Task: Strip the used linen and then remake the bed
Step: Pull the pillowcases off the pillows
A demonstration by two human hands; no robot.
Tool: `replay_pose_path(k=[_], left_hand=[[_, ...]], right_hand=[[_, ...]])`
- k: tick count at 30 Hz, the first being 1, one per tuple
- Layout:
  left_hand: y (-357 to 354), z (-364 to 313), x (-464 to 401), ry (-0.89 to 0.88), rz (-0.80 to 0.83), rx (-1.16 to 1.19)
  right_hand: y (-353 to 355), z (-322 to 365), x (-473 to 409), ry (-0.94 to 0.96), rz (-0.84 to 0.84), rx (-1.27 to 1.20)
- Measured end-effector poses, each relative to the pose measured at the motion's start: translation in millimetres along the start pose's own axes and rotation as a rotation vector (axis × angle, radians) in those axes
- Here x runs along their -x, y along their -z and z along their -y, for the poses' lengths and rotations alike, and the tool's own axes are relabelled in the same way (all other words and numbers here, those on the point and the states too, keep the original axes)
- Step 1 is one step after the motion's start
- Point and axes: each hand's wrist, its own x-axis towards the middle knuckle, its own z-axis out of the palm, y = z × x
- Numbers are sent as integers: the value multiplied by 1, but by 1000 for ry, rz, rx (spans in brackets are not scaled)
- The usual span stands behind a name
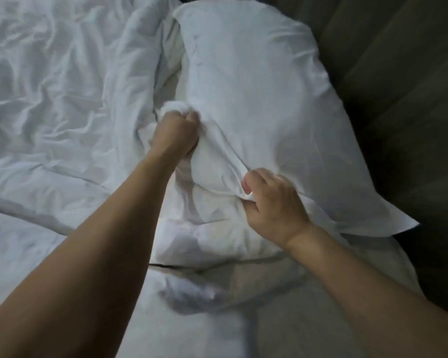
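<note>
A large white pillow in a white pillowcase lies at the head of the bed, running from top centre down to the right. My left hand grips a bunched fold of the pillowcase at the pillow's left edge. My right hand pinches a gathered ridge of the same pillowcase at its near edge, fingers curled into the cloth. The fabric is pulled into taut creases between the two hands. A crumpled white duvet covers the bed on the left.
A second white pillow lies partly under the first, near my forearms. A dark upholstered headboard runs along the right side. White bedding spreads over the lower left.
</note>
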Motion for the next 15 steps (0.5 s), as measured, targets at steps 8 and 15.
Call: replay_pose_path(k=[8,15], left_hand=[[-97,-173,-7,-332,255,-85],[-158,-46,195,-857,-13,-314]], right_hand=[[115,-107,-7,-559,-135,-67],[74,-139,200,-1237,-34,-701]])
